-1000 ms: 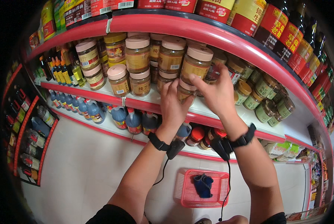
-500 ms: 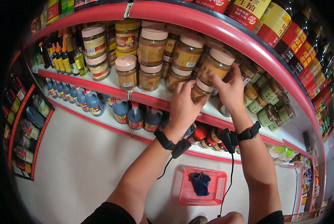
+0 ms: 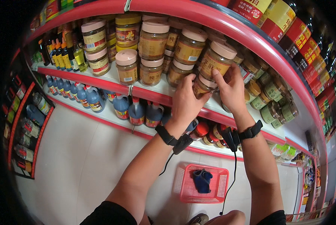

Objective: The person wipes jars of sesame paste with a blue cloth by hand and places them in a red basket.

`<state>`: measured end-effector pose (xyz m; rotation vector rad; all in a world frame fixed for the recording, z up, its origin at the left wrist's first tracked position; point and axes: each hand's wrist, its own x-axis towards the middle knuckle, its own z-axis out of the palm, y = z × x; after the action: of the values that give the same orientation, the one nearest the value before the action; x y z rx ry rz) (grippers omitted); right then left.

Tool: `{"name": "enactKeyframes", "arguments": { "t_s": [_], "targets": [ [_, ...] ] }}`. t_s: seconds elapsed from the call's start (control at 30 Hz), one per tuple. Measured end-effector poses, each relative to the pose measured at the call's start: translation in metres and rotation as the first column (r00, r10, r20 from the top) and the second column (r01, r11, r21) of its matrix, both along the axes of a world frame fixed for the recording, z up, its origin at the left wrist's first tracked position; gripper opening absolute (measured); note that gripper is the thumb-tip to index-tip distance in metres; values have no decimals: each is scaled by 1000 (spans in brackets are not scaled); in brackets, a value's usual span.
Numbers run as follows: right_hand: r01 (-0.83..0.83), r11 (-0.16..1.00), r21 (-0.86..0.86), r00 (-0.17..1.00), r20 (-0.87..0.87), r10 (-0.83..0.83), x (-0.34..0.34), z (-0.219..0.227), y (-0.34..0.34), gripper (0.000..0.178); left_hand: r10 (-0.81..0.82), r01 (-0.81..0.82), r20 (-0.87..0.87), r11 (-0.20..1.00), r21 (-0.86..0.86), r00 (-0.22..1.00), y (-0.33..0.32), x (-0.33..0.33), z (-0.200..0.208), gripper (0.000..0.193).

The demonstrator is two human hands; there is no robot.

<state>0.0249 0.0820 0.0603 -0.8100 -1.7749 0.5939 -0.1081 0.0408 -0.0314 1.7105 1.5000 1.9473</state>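
Observation:
Two stacked jars of brown paste with pink lids are between my hands on the shelf. My right hand (image 3: 232,90) grips the upper jar (image 3: 216,62) from its right side, thumb on the gold label. Lower down, my left hand (image 3: 187,98) has its thumb and fingers around the lower jar (image 3: 202,86), which is partly hidden by the hand. The upper jar rests on or just over the lower one's lid; I cannot tell which. Similar stacked jars (image 3: 153,39) stand to the left, and another stack (image 3: 189,45) is directly beside my left hand.
Green-labelled jars (image 3: 275,90) stand to the right. Blue jugs (image 3: 136,110) and red-lidded jars (image 3: 200,130) fill the lower shelf. The upper shelf's red edge (image 3: 213,18) overhangs the jars. On the floor sits a pink basket (image 3: 222,187) holding a dark blue cloth (image 3: 202,180).
The upper jar has turned slightly, so its label faces me more fully. Both hands stay at the same two jars, and the view has shifted a little.

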Motion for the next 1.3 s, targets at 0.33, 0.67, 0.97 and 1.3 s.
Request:
{"name": "enactKeyframes", "arguments": {
  "t_s": [0.33,0.67,0.97,1.3],
  "targets": [
    [183,983,9,977,112,-183,-9,8,-7,74,-99,86,-38,964,-252,994,-4,2,10,92],
    [12,998,-63,999,-31,-14,1,-1,5,61,68,-82,-196,995,-64,978,-3,3,7,91],
    [-89,991,-95,996,-38,86,4,-4,3,59,-20,7,-109,993,-119,994,-5,1,10,85],
    [-133,981,-142,988,-95,120,-1,-12,8,56,79,-103,-150,982,-156,986,-6,8,12,84]
  ]
}}
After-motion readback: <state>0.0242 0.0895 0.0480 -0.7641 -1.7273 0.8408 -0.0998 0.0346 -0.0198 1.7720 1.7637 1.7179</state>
